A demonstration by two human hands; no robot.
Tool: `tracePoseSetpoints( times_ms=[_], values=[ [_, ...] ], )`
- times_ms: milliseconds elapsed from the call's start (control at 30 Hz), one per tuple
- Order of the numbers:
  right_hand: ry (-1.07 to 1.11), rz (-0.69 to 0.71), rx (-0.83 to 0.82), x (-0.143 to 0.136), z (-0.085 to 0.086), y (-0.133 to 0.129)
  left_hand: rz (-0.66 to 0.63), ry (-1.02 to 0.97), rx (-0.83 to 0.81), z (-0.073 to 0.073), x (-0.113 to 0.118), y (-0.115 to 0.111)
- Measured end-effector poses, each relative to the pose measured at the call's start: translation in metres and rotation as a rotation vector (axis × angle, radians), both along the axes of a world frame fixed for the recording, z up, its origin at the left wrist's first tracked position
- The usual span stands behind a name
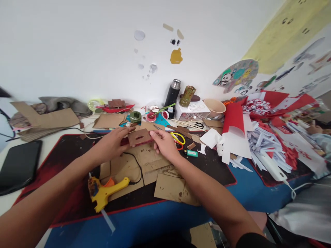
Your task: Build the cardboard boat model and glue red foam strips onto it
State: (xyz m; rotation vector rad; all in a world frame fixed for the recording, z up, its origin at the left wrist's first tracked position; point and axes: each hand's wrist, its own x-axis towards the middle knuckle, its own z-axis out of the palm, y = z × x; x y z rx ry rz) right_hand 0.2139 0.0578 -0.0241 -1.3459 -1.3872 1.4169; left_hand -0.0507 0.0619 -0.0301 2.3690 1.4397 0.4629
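Between my two hands is a small brown cardboard box [139,136] with a slot in its top and a reddish lower edge. My left hand [113,142] is closed on its left side, fingers over the far edge. At the right corner, my right hand [164,142] pinches it between thumb and fingers. Beneath the box lie stained cardboard sheets [152,158]. A yellow hot glue gun [107,193] lies on the mat below my left hand, a clear glue stick poking from its back end. Yellow-handled scissors [178,137] lie just right of my right hand.
A teal lighter [190,153] and paper scraps lie to the right. Along the wall stand a black thermos [172,93], a white box [192,111] and a round bowl [214,107]. A tablet [20,165] is at left. White paper strips [269,146] are heaped at right.
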Motion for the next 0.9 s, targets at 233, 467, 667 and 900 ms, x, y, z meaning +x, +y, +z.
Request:
tracePoseSetpoints(
  times_ms=[233,467,667,900],
  values=[
    [-0.143,0.253,0.309,0.000,0.017,-0.050,0.014,-0.074,-0.025,-0.004,0.001,0.001],
    [-0.547,0.816,0.822,-0.038,0.028,-0.078,0.032,-0.065,0.008,0.009,-0.004,-0.005],
    [-0.844,0.952,0.909,-0.057,0.010,-0.085,0.113,-0.125,0.009,0.025,-0.024,-0.021],
    [-0.831,0.957,0.844,-0.071,0.005,-0.088,0.237,-0.207,-0.047,0.050,-0.045,-0.045]
  ],
)
